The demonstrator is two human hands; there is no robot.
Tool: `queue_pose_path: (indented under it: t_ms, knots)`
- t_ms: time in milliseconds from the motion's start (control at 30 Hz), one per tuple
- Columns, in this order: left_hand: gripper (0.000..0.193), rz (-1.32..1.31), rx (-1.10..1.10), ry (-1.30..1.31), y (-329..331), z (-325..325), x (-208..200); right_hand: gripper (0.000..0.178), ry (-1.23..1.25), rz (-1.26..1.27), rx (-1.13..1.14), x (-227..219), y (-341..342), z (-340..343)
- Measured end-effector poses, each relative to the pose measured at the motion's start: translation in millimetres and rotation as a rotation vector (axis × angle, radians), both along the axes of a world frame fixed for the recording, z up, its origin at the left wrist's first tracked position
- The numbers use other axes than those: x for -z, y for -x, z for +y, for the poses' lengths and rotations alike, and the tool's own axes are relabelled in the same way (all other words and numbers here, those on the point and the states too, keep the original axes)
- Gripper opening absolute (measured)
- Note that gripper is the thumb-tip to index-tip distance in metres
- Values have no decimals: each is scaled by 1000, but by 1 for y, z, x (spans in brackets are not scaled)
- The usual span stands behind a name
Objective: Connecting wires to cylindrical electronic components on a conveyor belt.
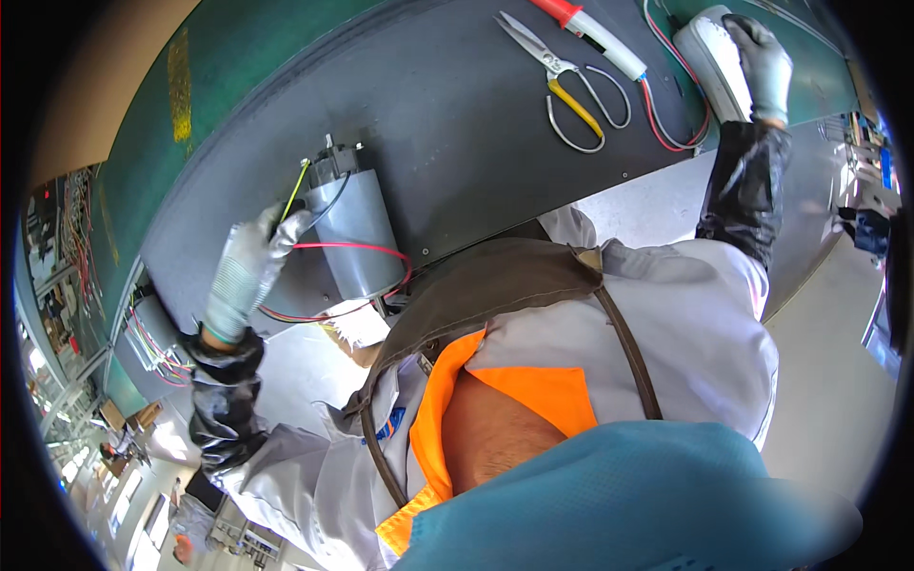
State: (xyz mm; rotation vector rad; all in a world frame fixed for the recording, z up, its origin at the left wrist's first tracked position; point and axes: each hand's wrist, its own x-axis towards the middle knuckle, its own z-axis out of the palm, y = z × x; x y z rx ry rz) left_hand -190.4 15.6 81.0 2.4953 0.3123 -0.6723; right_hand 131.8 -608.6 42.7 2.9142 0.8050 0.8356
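A silver cylindrical motor [354, 224] stands on the dark mat at the left, its shaft end pointing away from me. My left hand [249, 266], in a grey-white glove, is beside it with the fingers closed on its wires. A yellow-green wire [295, 190] runs from the motor's far end to these fingers, and a red wire [367, 246] loops across its body. My right hand [764, 68], gloved too with dark fingertips, is at the far right against a white and grey box-shaped device [712, 62]. Its fingers are curled; what they grip, if anything, is hidden.
Scissors [562, 81] with one yellow-wrapped handle lie mid-bench, blades pointing away. Right of them is a red and white handheld probe [600, 40] with red and grey leads [655, 119]. Another motor with wires [152, 324] sits left of my forearm. The mat [457, 162] lies on a green bench.
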Motion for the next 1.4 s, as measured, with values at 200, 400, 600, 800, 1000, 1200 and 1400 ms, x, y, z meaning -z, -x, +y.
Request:
queue_pose_path:
  t_ms: [200,400,600,800,1000,1200,1400]
  knots:
    - [40,-260,665,-614,5,18,-34,32,-183,327,333,-2,-30,-9]
    - [48,405,-249,353,-3,2,-8,37,18,389,460,80,-76,-48]
    - [51,284,-186,320,-24,2,-17,29,-23,197,183,38,-52,-41]
    - [39,356,-141,401,-46,13,-30,26,-775,138,-243,-84,92,143]
    - [38,424,-343,520,-35,23,-46,37,-1240,1096,-388,-50,196,319]
    - [42,235,-177,674,-1,42,-48,32,-1564,1620,-708,-9,213,404]
    - [43,285,-130,403,-18,40,-61,34,-1269,1314,-722,-39,210,380]
